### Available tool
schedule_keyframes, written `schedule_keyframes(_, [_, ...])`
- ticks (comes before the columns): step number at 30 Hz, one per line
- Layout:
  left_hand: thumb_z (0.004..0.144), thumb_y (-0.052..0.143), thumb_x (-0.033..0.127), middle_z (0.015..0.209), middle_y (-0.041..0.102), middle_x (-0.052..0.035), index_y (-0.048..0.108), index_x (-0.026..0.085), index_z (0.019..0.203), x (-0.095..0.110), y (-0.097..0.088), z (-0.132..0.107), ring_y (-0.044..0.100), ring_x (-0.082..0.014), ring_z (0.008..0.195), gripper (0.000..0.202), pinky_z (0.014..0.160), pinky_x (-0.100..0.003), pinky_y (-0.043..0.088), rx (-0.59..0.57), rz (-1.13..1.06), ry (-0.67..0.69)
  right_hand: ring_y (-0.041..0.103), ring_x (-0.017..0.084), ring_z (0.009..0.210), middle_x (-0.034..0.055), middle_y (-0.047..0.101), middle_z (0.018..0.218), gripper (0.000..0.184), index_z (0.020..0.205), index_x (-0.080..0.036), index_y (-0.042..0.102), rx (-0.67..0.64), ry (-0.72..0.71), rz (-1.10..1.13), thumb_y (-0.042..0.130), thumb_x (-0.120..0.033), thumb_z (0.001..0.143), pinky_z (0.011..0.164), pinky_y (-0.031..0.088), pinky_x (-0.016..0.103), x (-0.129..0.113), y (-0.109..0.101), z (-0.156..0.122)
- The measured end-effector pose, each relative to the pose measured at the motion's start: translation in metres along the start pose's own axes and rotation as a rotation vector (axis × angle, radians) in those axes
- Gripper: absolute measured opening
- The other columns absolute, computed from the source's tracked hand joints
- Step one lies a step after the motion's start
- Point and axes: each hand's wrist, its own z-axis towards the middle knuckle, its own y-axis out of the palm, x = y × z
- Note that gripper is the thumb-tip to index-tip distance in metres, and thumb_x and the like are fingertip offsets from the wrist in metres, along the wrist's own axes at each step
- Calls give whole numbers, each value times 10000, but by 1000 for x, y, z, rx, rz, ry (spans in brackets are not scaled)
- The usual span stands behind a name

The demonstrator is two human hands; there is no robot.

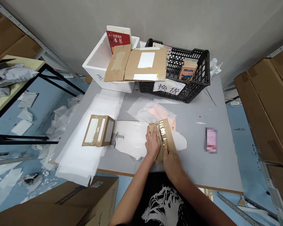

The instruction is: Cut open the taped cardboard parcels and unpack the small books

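Observation:
A brown cardboard package [169,139] with shiny clear tape lies at the table's front, a dark gap showing along its taped seam. My left hand [153,142] rests on its left side, fingers stretched out flat. Close beside it, my right hand [173,164] is closed at the package's lower part. A tiny yellow bit shows at its fingertips; what it holds is too small to make out. Beneath the package are a white paper sheet [132,138] and, farther back, clear plastic wrap [143,108] over something pinkish-orange.
Left stands a taped cardboard box [97,130] on white sheets [77,157]. Behind are a white foam box [94,59], a flattened carton [147,61] and a black crate [202,69] holding books [188,69]. A blurred pink item [211,139] lies right; large cartons [261,110] flank the table.

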Motion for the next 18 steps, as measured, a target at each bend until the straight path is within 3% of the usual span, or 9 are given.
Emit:
schedule_keyframes(6, [940,305,337,1549,153,-42,226,366,1455,0,1,1,364,-274,1305,522,885,-425,498,0,23,4,683,201,665,150,683,778,611,1390,-69,414,-159,-49,-65,371,43,791,578,505,247,20,0,-54])
schedule_keyframes(13, [946,273,339,1544,162,-59,240,363,1451,3,0,-1,381,-284,1297,507,878,-445,497,12,25,-5,674,197,660,137,675,809,656,1423,-98,369,-181,-50,-59,344,50,785,572,483,247,21,2,-63])
schedule_keyframes(15, [946,270,347,1543,160,-64,233,363,1454,3,-1,-1,388,-287,1291,510,871,-441,498,12,30,-10,665,196,642,117,672,801,688,1431,-134,360,-182,-78,-36,365,44,767,560,465,247,33,2,-71])
schedule_keyframes(18, [945,279,353,1538,160,-69,224,367,1455,1,-2,0,393,-284,1287,514,872,-434,494,8,43,-10,640,187,615,72,659,771,741,1457,-228,301,-161,-116,33,377,16,761,543,439,244,70,-4,-82])
